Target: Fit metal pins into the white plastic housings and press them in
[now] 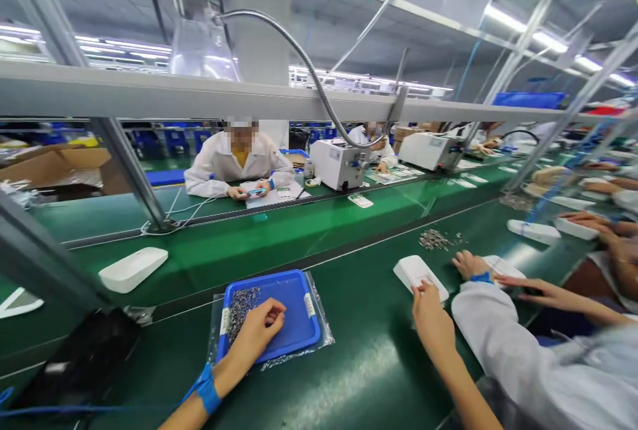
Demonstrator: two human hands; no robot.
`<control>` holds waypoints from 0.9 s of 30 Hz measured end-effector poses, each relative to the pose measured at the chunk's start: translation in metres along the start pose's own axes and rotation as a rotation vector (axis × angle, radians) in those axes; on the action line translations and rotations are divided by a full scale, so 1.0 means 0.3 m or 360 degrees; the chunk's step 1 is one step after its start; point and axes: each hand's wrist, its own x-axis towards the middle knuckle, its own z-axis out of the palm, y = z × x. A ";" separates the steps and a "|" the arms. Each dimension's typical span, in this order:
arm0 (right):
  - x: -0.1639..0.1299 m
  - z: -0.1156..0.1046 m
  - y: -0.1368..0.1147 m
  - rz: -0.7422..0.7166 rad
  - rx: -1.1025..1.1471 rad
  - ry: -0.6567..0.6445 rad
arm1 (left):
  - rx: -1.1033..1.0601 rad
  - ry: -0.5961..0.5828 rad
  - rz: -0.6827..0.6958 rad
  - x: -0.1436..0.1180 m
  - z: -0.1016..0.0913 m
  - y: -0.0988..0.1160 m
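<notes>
A blue wrist strap (207,387) is worn on the left arm at 7 o'clock, and the left hand (256,331) is laid in the blue tray (299,320), fingertips curled at the pile of small metal parts (240,304) in its left half; whether a part is pinched cannot be told. At 4 o'clock the right hand (431,317) is seen with fingers pressed to the near edge of a white casing (416,274) on the green mat (359,363). Just beyond, at 2 o'clock, a co-worker's hand (468,264) is rested on another casing (503,267). Loose screws (436,239) are scattered farther out. At 10 o'clock a white cover (133,269) is carried on the belt (279,237). At 12 o'clock a white machine (339,164) is seen.
</notes>
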 end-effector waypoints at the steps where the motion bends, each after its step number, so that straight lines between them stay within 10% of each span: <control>1: -0.012 0.032 0.028 -0.0041 -0.0055 0.0020 | 0.0012 0.0006 0.0009 -0.004 0.002 0.003; 7: -0.081 0.132 0.105 -0.0307 -0.0376 0.0184 | 0.0133 -0.0001 0.0075 -0.036 -0.006 0.022; 14: 0.006 -0.030 0.014 -0.0046 -0.0139 -0.0272 | 0.0244 0.0018 0.0091 -0.081 -0.022 0.053; 27: -0.694 -0.272 -0.367 -0.0727 0.0780 -0.1511 | 0.0005 -0.0126 -0.0021 -0.218 0.070 0.048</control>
